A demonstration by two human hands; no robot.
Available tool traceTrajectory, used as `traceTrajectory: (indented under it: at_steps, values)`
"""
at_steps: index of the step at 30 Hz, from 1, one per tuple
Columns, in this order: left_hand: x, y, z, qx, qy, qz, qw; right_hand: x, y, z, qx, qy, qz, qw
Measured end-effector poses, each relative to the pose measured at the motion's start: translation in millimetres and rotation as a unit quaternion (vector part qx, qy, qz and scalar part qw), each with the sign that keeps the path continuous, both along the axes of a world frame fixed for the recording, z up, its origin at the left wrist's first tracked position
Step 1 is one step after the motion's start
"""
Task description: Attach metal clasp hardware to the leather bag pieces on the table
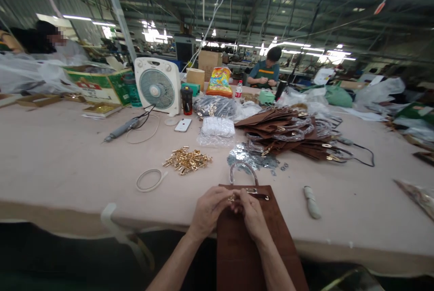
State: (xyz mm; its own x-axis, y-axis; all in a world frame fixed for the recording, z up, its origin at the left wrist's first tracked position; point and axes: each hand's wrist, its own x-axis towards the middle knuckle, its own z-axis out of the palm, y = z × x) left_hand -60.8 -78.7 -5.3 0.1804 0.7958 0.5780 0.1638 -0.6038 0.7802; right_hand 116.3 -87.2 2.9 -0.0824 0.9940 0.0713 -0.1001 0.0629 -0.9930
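A brown handbag [237,255] with a plastic-wrapped handle [243,164] hangs over the table's front edge toward me. Near its top, my left hand [210,209] is closed, fingertips pinching a small gold-coloured metal fitting [232,198]. My right hand [251,214] meets it there, its fingers also closed around the fitting, partly hiding it. Just beyond the right fingers lie a gold-coloured plate [251,190] and a short brown strap [261,196] with a metal end. Farther in sits a pile of gold-coloured fittings [187,160], beside scattered silver metal plates [252,157].
Brown bag pieces [294,135] are stacked at the back right. A tape roll [149,180], a grey corded tool [122,130], a phone [183,125], a box fan [158,85] and a wrapped pale roll [312,202] rest on the table. A co-worker [264,71] sits across.
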Motion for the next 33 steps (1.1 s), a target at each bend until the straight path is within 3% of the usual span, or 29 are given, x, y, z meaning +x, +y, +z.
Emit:
traceTrajectory:
  at_steps: [4, 9, 12, 14, 17, 20, 24, 27, 33]
  values:
    - [-1, 5, -3.4, 0.018, 0.014, -0.019, 1.0, 4, -3, 12.9, -0.034, 0.013, 0.091, 0.995]
    - [3, 6, -4.8, 0.071, 0.042, -0.037, 0.996, 11, -13, 16.2, -0.074, 0.094, 0.083, 0.989]
    - [6, 1, -3.7, 0.034, 0.057, -0.046, 0.997, 21, -18, 9.3, -0.054, 0.076, 0.047, 0.995]
    - [6, -2, -2.3, 0.0, 0.059, -0.028, 0.998, 33, -20, 1.0, -0.038, 0.054, -0.017, 0.998]
    - [5, -3, 0.6, -0.036, 0.05, 0.052, 0.997, 54, -18, -13.4, -0.017, 0.012, -0.137, 0.99]
    - [5, -1, 2.3, -0.05, 0.069, 0.105, 0.991, 69, -15, -23.6, 0.011, 0.019, -0.192, 0.981]
    - [16, 2, -1.6, -0.055, 0.151, 0.11, 0.981, 74, -13, -27.7, 0.027, 0.097, -0.203, 0.974]
    - [31, 7, -4.4, -0.055, 0.199, 0.153, 0.966, 73, -12, -27.9, 0.031, 0.096, -0.206, 0.973]
    - [45, 21, 5.9, -0.117, 0.212, 0.194, 0.951, 68, -18, -21.8, 0.031, -0.083, -0.167, 0.982]
